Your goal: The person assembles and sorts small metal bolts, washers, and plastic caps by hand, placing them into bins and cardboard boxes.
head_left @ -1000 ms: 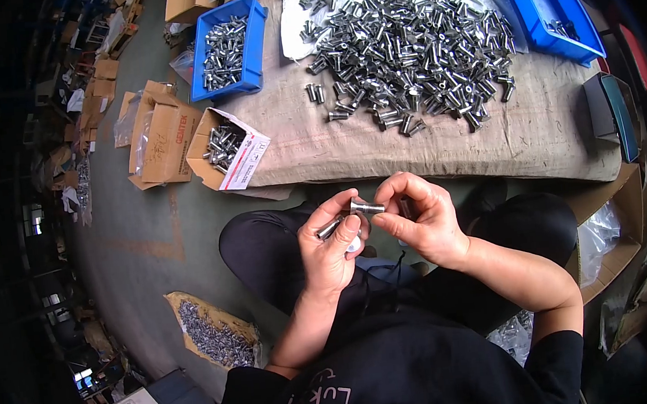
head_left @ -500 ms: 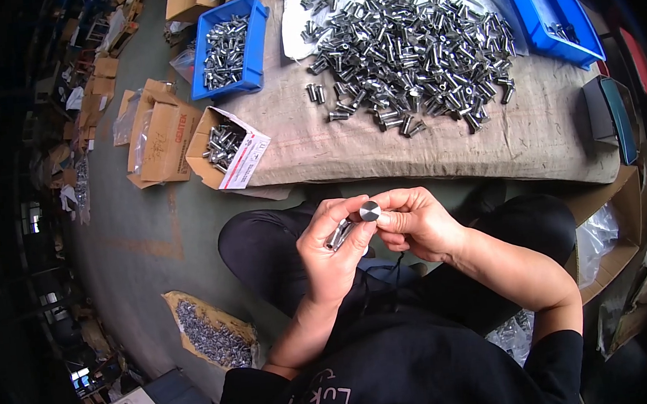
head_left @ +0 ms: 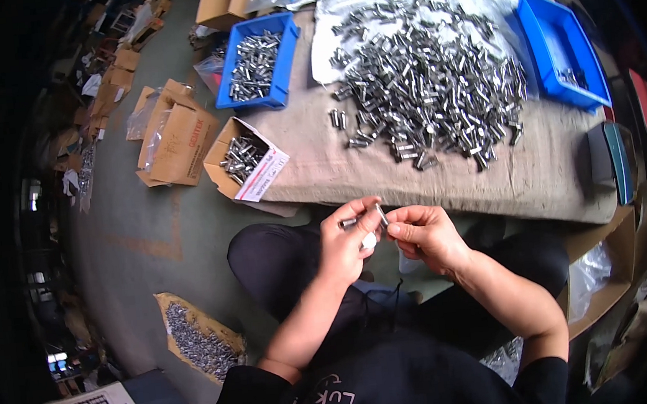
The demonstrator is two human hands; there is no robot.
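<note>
Over my lap, my left hand [head_left: 341, 248] is closed around shiny metal pins with flat round heads. One pin's shank [head_left: 348, 223] pokes out by its fingers, and a bright round head [head_left: 369, 240] shows below the thumb. My right hand [head_left: 436, 240] pinches another flat-headed metal pin [head_left: 382, 216] at the left fingertips, its head seen nearly edge-on. How many pins the left palm hides I cannot tell. Beyond the hands, a large pile of similar metal pins [head_left: 432, 85] lies on the cloth-covered table [head_left: 415, 190], partly on white sheeting.
At the table's left are a blue bin [head_left: 284, 63] of metal parts and an open carton [head_left: 219, 153] of pins. Another blue bin [head_left: 558, 66] with a few parts is at right. On the floor lie a brown carton [head_left: 180, 141] and a sheet of small parts [head_left: 201, 343].
The view has shifted, so the table sits lower in the picture. The pin between my hands has turned from its round face showing to nearly edge-on.
</note>
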